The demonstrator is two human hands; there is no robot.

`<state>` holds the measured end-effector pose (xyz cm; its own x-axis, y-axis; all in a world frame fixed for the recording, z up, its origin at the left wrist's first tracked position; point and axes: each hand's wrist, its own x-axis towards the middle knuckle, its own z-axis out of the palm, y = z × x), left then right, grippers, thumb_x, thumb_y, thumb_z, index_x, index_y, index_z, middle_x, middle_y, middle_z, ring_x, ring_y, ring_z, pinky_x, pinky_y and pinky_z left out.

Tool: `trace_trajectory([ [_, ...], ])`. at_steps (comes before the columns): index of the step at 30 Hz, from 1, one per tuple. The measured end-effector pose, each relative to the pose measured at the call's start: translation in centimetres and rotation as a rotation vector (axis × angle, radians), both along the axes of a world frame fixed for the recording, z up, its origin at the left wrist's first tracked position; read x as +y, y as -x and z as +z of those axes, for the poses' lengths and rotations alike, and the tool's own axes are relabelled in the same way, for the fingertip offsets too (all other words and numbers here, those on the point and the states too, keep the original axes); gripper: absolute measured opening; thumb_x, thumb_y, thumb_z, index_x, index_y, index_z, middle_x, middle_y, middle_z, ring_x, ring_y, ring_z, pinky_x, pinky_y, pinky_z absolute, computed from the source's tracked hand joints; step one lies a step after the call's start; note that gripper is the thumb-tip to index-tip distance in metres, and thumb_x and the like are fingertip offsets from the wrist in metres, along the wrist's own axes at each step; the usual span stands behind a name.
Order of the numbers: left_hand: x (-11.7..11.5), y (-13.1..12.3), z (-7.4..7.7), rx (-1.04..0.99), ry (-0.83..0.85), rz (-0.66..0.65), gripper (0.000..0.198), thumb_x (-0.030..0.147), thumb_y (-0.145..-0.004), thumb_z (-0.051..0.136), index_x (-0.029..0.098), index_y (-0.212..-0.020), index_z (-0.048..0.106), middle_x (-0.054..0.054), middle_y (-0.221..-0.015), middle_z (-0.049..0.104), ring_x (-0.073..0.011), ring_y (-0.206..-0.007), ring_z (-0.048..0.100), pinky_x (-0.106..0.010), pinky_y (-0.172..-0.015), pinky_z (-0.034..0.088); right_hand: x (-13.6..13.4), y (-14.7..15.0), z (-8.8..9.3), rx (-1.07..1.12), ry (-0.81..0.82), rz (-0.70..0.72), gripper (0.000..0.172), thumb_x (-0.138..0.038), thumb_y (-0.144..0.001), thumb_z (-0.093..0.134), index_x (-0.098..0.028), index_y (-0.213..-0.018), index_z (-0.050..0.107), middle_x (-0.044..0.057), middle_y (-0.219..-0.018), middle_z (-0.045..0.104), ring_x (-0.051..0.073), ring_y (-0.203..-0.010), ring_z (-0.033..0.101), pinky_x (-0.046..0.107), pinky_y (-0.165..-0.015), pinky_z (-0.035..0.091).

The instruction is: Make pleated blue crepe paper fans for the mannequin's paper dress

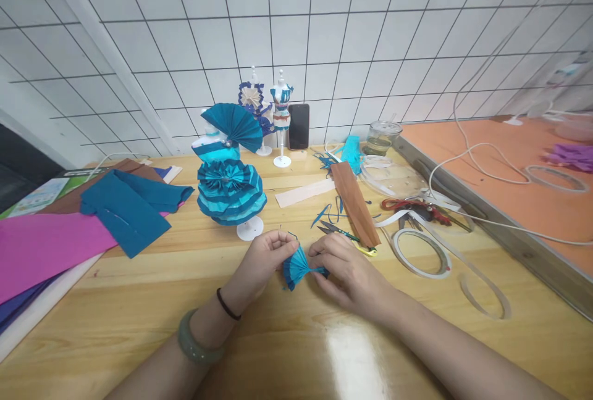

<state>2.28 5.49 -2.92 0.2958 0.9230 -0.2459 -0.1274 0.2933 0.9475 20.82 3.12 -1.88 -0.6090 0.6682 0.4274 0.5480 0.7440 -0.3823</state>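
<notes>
Between my two hands is a small pleated fan (pixel 295 269) of blue crepe paper, darker along its rim and gathered narrow toward the right. My left hand (pixel 265 261) pinches the fan's spread edge between thumb and fingers. With my right hand (pixel 353 273) I grip the gathered end, its tip partly hidden by the fingers. Just behind the hands stands a mini dress form (pixel 231 193) on a white base, dressed in layered teal and turquoise paper with a large pleated fan at the top. Thread snips (pixel 340 231) lie beyond my right hand.
Folded teal paper (pixel 125 202) and pink paper (pixel 55 245) lie at left. Two small dress forms (pixel 281 116) and a phone (pixel 299 126) stand by the tiled wall. Right are brown paper (pixel 354 202), a tape roll (pixel 421 254), a glass jar (pixel 382 137) and a white cable (pixel 491 218).
</notes>
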Motion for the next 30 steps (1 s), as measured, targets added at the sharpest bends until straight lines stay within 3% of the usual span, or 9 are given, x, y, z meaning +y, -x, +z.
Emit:
trace_trajectory([
  [6, 0.1, 0.2, 0.8, -0.117, 0.056, 0.094, 0.032, 0.043, -0.076, 0.057, 0.014, -0.09, 0.055, -0.004, -0.074, 0.061, -0.0122, -0.06, 0.059, -0.024, -0.052, 0.049, 0.6, -0.3, -0.4, 0.121, -0.051, -0.127, 0.01, -0.014, -0.079, 0.051, -0.02, -0.085, 0.056, 0.007, -0.087, 0.06, 0.02, -0.084, 0.055, 0.036, -0.072, 0.043],
  [10, -0.4, -0.4, 1.3, -0.102, 0.097, 0.021, 0.037, 0.036, -0.072, 0.064, 0.014, -0.099, 0.051, -0.004, -0.075, 0.061, -0.0142, -0.064, 0.061, -0.026, -0.055, 0.051, 1.1, -0.8, -0.8, 0.178, -0.095, -0.242, 0.007, -0.016, -0.078, 0.053, -0.021, -0.081, 0.056, 0.008, -0.085, 0.06, 0.022, -0.083, 0.055, 0.038, -0.07, 0.044],
  [15, -0.8, -0.6, 1.3, -0.109, 0.112, -0.012, 0.046, 0.023, -0.069, 0.066, 0.016, -0.108, 0.043, -0.002, -0.071, 0.06, -0.016, -0.067, 0.061, -0.028, -0.055, 0.051, 1.3, -1.0, -0.8, 0.168, -0.091, -0.27, 0.008, -0.015, -0.078, 0.053, -0.02, -0.083, 0.056, 0.008, -0.086, 0.06, 0.023, -0.085, 0.055, 0.038, -0.071, 0.043],
  [23, -0.8, -0.4, 0.7, -0.012, 0.139, -0.059, 0.028, 0.027, -0.067, 0.066, 0.017, -0.085, 0.047, -0.002, -0.068, 0.061, -0.0156, -0.062, 0.062, -0.025, -0.048, 0.049, 1.3, -1.0, -0.9, 0.161, -0.108, -0.317, 0.007, -0.015, -0.077, 0.054, -0.02, -0.081, 0.057, 0.007, -0.086, 0.062, 0.022, -0.084, 0.056, 0.039, -0.071, 0.043],
  [26, -0.8, -0.7, 0.3, 0.14, 0.061, -0.062, 0.027, 0.031, -0.065, 0.068, 0.014, -0.077, 0.05, -0.003, -0.063, 0.061, -0.0141, -0.056, 0.06, -0.024, -0.046, 0.049, 1.3, -1.0, -0.7, 0.167, -0.117, -0.331, 0.006, -0.016, -0.077, 0.054, -0.02, -0.079, 0.058, 0.007, -0.084, 0.062, 0.022, -0.083, 0.056, 0.038, -0.07, 0.043],
  [30, -1.0, -1.0, -0.1, 0.306, -0.146, 0.065, 0.022, 0.032, -0.067, 0.065, 0.014, -0.073, 0.054, -0.002, -0.062, 0.06, -0.0127, -0.056, 0.058, -0.022, -0.047, 0.047, 1.2, -0.8, -0.6, 0.171, -0.126, -0.347, 0.005, -0.016, -0.076, 0.055, -0.019, -0.078, 0.058, 0.007, -0.083, 0.062, 0.022, -0.083, 0.056, 0.037, -0.07, 0.043],
])
